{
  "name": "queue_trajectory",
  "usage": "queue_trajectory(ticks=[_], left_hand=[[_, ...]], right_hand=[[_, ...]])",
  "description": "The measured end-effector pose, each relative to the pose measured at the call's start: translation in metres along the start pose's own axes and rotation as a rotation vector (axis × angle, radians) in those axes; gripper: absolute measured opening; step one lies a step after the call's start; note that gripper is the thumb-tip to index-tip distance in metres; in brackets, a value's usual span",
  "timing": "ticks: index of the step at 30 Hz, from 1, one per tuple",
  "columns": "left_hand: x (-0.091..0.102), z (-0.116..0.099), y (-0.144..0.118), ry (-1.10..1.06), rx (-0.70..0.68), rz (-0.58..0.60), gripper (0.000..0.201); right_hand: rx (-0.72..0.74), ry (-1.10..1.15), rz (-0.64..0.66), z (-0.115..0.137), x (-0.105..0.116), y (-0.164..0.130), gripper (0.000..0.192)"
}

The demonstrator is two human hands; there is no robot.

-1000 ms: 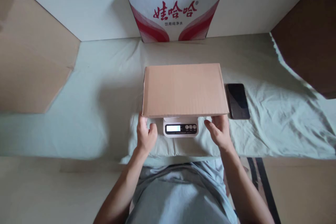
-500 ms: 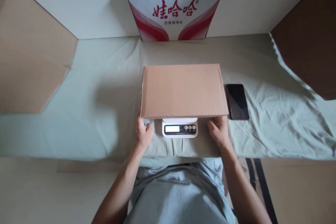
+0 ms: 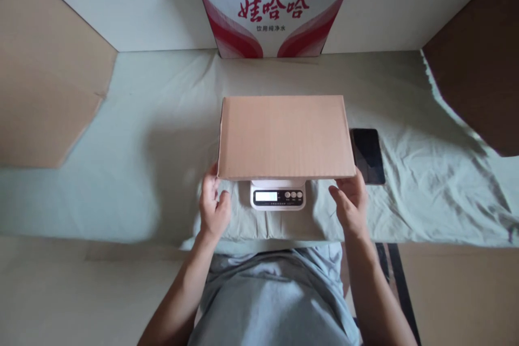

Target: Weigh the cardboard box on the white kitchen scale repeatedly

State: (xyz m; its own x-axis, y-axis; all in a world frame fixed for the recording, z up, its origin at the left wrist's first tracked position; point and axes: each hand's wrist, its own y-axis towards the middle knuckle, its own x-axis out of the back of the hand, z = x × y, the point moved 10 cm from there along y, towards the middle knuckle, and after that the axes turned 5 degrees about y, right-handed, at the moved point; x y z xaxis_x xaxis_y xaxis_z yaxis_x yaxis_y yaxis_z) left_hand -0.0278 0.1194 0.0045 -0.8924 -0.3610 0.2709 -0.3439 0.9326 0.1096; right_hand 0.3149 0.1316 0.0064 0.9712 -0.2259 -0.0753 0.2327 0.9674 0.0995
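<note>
A flat brown cardboard box [image 3: 284, 135] lies on a small white digital scale [image 3: 278, 196], whose display and buttons show under the box's near edge. My left hand [image 3: 213, 208] is at the box's near left corner, fingers against its side and thumb below the edge. My right hand [image 3: 351, 203] holds the near right corner the same way. The fingertips are partly hidden by the box.
A black phone [image 3: 367, 154] lies face up just right of the box on the pale green cloth [image 3: 121, 162]. A white and red printed carton [image 3: 275, 8] stands at the back. Cardboard panels [image 3: 44, 97] rise at the left and right sides.
Both hands have slid outward along the box's near edge, from beside the scale to the box's near corners. The box stays on the scale.
</note>
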Motion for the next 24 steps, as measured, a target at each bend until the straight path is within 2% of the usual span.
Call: queue_trajectory(ticks=[4,7,11,14,18,22,24], left_hand=[[-0.016,-0.025,-0.009,-0.031,0.017,0.033,0.052],[-0.024,-0.049,-0.005,-0.038,-0.025,0.012,0.054],[-0.033,-0.080,0.026,-0.012,-0.163,0.006,0.066],[-0.041,-0.090,0.059,-0.016,-0.262,0.014,0.066],[-0.054,-0.075,0.101,-0.020,-0.278,0.012,0.061],[-0.068,-0.039,0.123,0.022,-0.197,0.022,0.060],[-0.077,-0.021,0.127,0.039,-0.173,0.066,0.061]], right_hand=[[0.057,-0.021,0.051,0.024,-0.024,-0.001,0.053],[0.138,-0.056,0.042,0.046,-0.038,0.005,0.054],[0.254,-0.039,0.079,0.072,-0.050,0.031,0.061],[0.312,-0.027,0.117,0.076,-0.056,0.063,0.064],[0.266,-0.022,0.184,0.055,-0.067,0.102,0.062],[0.223,-0.029,0.224,0.032,-0.075,0.118,0.059],[0.190,-0.019,0.231,0.020,-0.077,0.119,0.057]])
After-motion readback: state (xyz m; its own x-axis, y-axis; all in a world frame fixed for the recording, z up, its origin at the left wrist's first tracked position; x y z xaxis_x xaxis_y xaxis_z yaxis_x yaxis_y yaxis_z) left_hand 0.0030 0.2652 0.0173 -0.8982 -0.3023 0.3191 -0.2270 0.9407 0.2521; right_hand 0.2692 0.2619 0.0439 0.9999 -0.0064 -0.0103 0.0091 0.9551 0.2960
